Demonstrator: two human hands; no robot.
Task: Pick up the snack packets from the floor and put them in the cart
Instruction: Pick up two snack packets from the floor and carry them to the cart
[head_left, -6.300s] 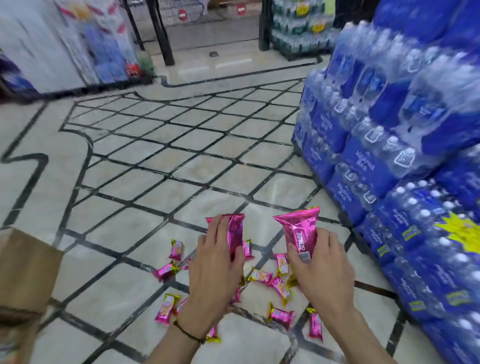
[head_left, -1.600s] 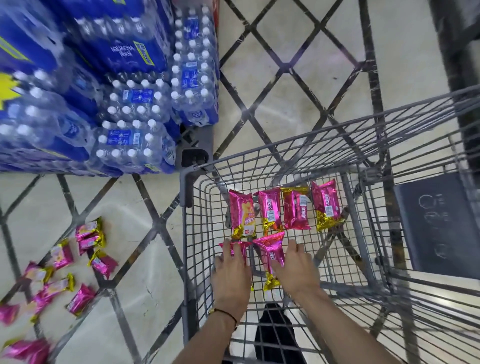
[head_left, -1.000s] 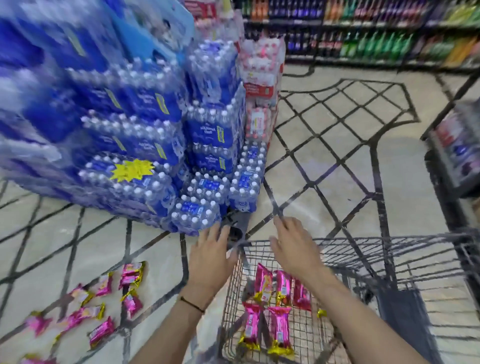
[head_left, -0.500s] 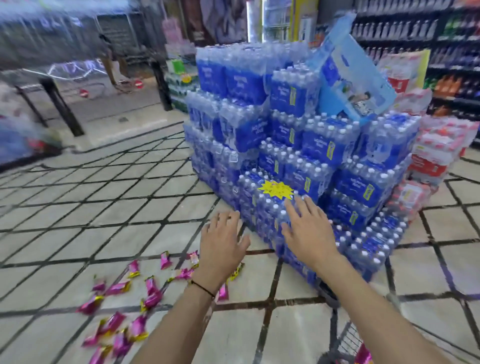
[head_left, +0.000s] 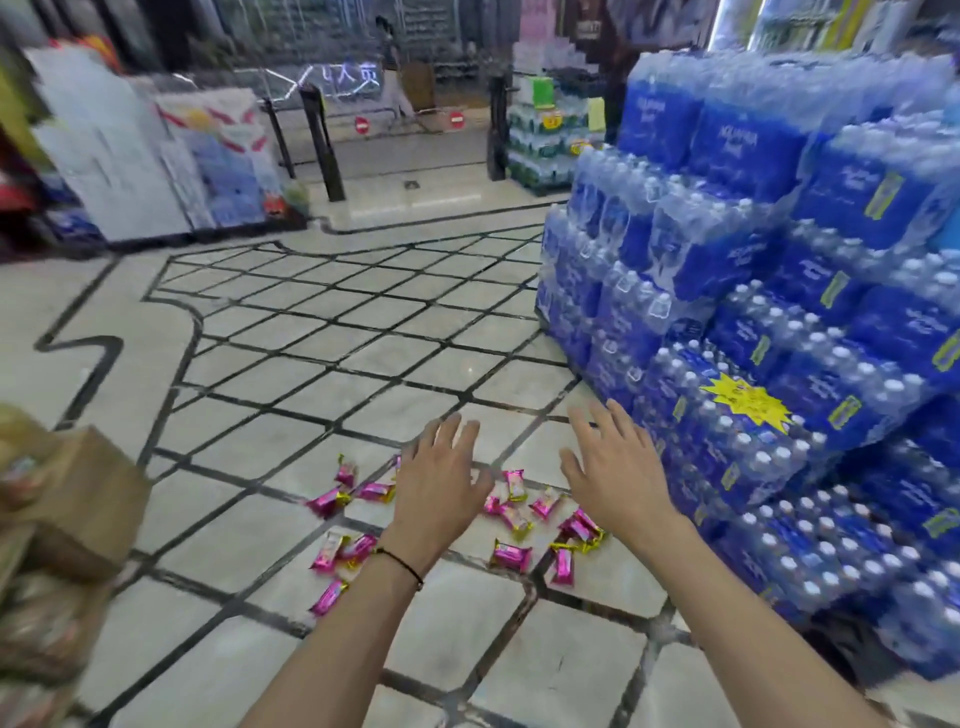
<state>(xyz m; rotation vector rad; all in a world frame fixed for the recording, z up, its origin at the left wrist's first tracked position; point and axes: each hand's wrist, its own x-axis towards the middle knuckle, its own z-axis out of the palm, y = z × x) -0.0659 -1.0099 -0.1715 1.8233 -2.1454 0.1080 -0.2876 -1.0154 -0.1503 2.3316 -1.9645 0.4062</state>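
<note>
Several pink snack packets with yellow ends (head_left: 511, 555) lie scattered on the tiled floor in front of me. My left hand (head_left: 441, 486) hovers over the middle of the scatter, fingers spread, holding nothing, and hides some packets. My right hand (head_left: 610, 467) is stretched out to the right of it, also empty with fingers apart, above the packets (head_left: 579, 530) nearest the water stack. The cart is out of view.
A tall stack of blue shrink-wrapped water bottle packs (head_left: 769, 364) fills the right side, close to my right hand. A brown cardboard box (head_left: 67, 499) sits at the left edge. Display boards (head_left: 156, 156) and entry gate posts (head_left: 322, 145) stand far back.
Both hands held packets, set them in the cart and came away empty. The view has swung left from the cart back to the floor scatter, and both hands now reach over it.
</note>
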